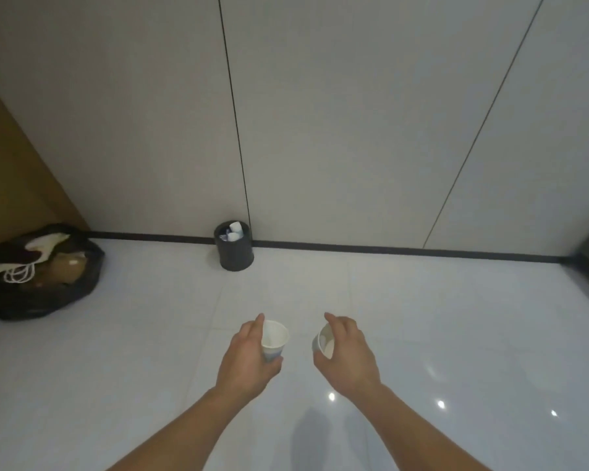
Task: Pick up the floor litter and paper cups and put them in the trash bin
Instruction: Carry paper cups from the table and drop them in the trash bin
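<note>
Both cups in hand, neither binned yet. My left grip (249, 356) is wrapped round a white paper cup (274, 338) w/ blue print low on its side. The cup is roughly upright, mouth up and toward me. The right grip (351, 351) pinches a second paper cup (323, 341) by its wall, tipped so the mouth faces the left grip. The 2 cups are near each other, not touching, both held above the floor (456, 317).

The trash bin (234, 258) is dark, round, upright and open-topped. It's well ahead of both grips, against the wall (354, 130), slightly left of the gap betw. them. So it's approx straight ahead of the left grip and diagonal for the right; left is nearer, I'd judge. White scraps (233, 230) already sit inside.

Next needs a walk fwd, then a drop from over the rim. The black garbage bag (41, 297), far left of the left grip, isn't the target.
</note>
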Demonstrator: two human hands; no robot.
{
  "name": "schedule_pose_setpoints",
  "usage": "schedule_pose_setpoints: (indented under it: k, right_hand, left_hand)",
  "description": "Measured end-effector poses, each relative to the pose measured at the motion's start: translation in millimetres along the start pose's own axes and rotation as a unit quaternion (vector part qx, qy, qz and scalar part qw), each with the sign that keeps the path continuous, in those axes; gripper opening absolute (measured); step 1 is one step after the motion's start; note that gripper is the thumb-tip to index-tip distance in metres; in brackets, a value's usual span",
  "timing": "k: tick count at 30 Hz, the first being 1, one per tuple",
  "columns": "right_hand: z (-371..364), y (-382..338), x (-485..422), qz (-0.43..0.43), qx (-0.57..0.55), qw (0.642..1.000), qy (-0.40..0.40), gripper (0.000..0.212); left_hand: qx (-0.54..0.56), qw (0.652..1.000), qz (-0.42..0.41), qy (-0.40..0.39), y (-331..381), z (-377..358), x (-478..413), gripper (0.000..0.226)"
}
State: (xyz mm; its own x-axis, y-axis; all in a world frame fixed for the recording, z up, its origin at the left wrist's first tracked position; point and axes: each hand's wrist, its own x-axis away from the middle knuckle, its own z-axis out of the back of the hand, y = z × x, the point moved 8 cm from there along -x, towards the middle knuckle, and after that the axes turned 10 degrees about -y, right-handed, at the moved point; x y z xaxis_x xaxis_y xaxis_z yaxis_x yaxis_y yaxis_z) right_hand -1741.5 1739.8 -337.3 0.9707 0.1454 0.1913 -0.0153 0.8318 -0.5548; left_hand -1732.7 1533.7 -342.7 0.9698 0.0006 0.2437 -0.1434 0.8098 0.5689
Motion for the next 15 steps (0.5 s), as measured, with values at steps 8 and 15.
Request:
schedule_pose_setpoints:
  k: [8, 15]
  right_hand:
    - [29, -10, -130, 0.041, 0.015, 0.998, -0.033, 0.071]
    - [17, -67, -268, 0.079, 0.031, 0.995, -0.055, 0.072]
  left_hand:
    - [0.039, 0.997, 0.038, 0.047, 16, 33, -107, 0.090]
    - [0.060, 0.994, 0.052, 0.070, -26, 83, -228, 0.090]
